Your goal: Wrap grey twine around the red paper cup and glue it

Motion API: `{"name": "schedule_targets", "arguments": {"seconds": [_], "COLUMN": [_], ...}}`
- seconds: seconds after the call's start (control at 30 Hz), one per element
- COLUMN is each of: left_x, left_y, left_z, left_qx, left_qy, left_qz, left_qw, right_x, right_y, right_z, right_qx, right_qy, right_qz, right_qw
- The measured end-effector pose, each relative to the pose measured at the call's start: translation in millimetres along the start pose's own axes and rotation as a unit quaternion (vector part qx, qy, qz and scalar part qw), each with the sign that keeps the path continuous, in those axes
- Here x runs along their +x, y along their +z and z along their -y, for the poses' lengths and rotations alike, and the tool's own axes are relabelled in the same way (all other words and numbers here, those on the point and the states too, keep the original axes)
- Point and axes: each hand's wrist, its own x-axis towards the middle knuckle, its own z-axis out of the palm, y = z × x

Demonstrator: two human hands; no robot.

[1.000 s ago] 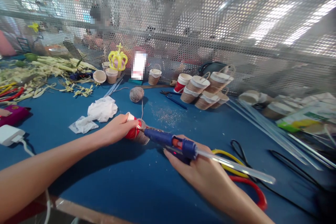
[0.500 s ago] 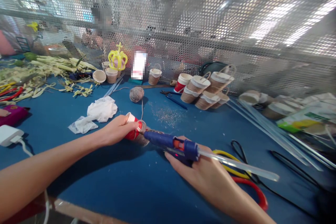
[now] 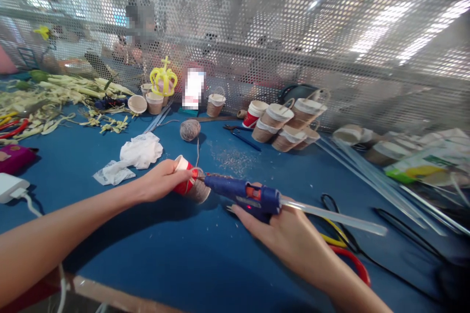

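Note:
My left hand [image 3: 161, 179] is closed round a red paper cup [image 3: 185, 183] that lies on its side on the blue table [image 3: 165, 254], partly wound with grey twine. My right hand [image 3: 279, 232] grips a blue glue gun [image 3: 246, 194]. Its nozzle touches the twine-wrapped part of the cup. A clear glue stick [image 3: 334, 215] juts out of the gun's back toward the right. A strand of twine runs from the cup up to a grey twine ball [image 3: 190, 129].
A crumpled white cloth [image 3: 137, 154] lies left of the cup. Several twine-covered cups [image 3: 290, 124] stand at the back, with a yellow crown [image 3: 163, 78] on a cup. Red and yellow cables [image 3: 348, 254] lie by my right wrist. Clear glue sticks [image 3: 367, 166] and a perforated metal screen [image 3: 293, 24] bound the right and back.
The glue gun has shifted a little to the right and tilted, nozzle still at the cup. My left hand and the cup have barely moved.

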Motion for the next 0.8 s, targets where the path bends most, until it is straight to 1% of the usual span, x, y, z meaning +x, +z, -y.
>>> {"name": "schedule_targets", "arguments": {"seconds": [0.13, 0.37, 0.5, 0.67, 0.8], "left_x": [-1.5, -1.8, -2.0, -1.8, -1.6], "left_y": [0.1, 0.3, -0.3, -0.5, -0.3], "left_z": [-2.6, 1.1, 1.5, 2.5, 4.4], "left_qx": [0.003, 0.020, 0.033, 0.030, 0.029], "left_qy": [0.000, 0.003, 0.003, 0.009, 0.006], "left_qz": [0.011, 0.001, 0.000, 0.009, 0.008], "left_qw": [1.000, 1.000, 0.999, 0.999, 1.000], "right_x": [-1.5, 5.9, 5.9, 5.2, 7.5], "right_y": [-0.4, -9.6, -10.4, -9.6, -10.2], "right_z": [0.9, 8.7, 10.7, 9.0, 5.9], "right_qx": [0.002, -0.021, -0.020, -0.023, -0.017], "right_qy": [0.001, -0.003, 0.006, 0.040, 0.038], "right_qz": [0.011, 0.007, 0.014, 0.023, 0.021], "right_qw": [1.000, 1.000, 1.000, 0.999, 0.999]}}
